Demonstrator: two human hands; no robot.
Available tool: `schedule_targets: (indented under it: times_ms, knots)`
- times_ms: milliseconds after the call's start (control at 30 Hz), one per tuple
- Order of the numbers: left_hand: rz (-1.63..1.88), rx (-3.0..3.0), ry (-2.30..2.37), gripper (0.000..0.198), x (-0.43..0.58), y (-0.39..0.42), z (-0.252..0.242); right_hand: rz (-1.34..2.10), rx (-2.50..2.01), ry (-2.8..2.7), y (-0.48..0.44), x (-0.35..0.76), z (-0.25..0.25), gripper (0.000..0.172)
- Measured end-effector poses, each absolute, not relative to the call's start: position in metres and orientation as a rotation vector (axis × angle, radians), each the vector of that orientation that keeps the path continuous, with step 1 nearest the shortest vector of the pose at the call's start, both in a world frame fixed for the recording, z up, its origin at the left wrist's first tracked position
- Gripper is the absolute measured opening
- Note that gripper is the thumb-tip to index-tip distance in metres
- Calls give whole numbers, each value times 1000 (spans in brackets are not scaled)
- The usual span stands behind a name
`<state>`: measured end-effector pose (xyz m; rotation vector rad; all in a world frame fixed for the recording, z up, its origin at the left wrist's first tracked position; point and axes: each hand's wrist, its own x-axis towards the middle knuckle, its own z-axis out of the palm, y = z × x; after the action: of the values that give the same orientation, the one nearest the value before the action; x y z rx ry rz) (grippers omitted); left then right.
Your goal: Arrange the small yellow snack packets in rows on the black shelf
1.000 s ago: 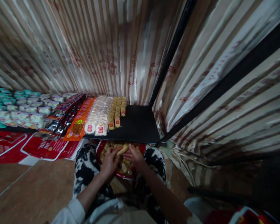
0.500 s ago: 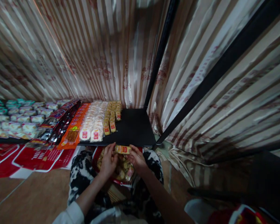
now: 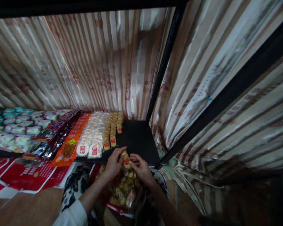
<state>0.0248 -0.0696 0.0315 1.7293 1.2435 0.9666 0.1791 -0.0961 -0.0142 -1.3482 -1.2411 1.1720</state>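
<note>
Between my two hands is a small yellow snack packet point(image 3: 126, 158) with a red label, now standing lengthwise. My left hand point(image 3: 114, 161) pinches its upper end from the left. The fingers of my right hand point(image 3: 141, 168) are bent round its lower right side. Below them, a red bag point(image 3: 112, 205) between my knees holds many loose yellow packets point(image 3: 122, 191). Just ahead on the black shelf point(image 3: 138, 138), similar yellow packets point(image 3: 112, 138) stand in rows, several of them stacked toward the back.
Left of the yellow rows lie white round packets point(image 3: 94, 150), orange snack bags point(image 3: 68, 150), dark shiny bags point(image 3: 54, 141) and white-and-green packets point(image 3: 23, 141). Black metal posts point(image 3: 165, 66) frame the shelf's right end. Striped curtain point(image 3: 108, 62) hangs behind.
The packet has turned from lying crosswise to pointing lengthwise in my hands. My view has tilted up slightly, so the shelf sits lower in the picture.
</note>
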Motion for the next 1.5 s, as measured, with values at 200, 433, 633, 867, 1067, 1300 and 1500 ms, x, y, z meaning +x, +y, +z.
schedule_targets:
  times_ms: [200,433,633,867,1067,1300,1500]
  knots:
    - [994,1785,1338,44,35,-46,37,1020,-1379,-1367,-58,180,-17,29]
    - [1085,1607,1539,45,55,-41,14,891,-1422,-1183,-2,162,-32,27]
    - [1050,1304,1499,49,71,-13,-12,806,-1488,-1266,43,148,-41,29]
    - [1054,1221,1476,52,77,23,-25,769,-1513,-1376,70,140,-49,32]
    - [1117,1162,1451,49,78,32,-40,778,-1473,-1316,76,138,-60,43]
    - [1136,1090,1425,51,77,36,-42,788,-1423,-1370,84,136,-60,48]
    - [1167,1071,1434,50,78,37,-44,768,-1415,-1414,84,135,-64,48]
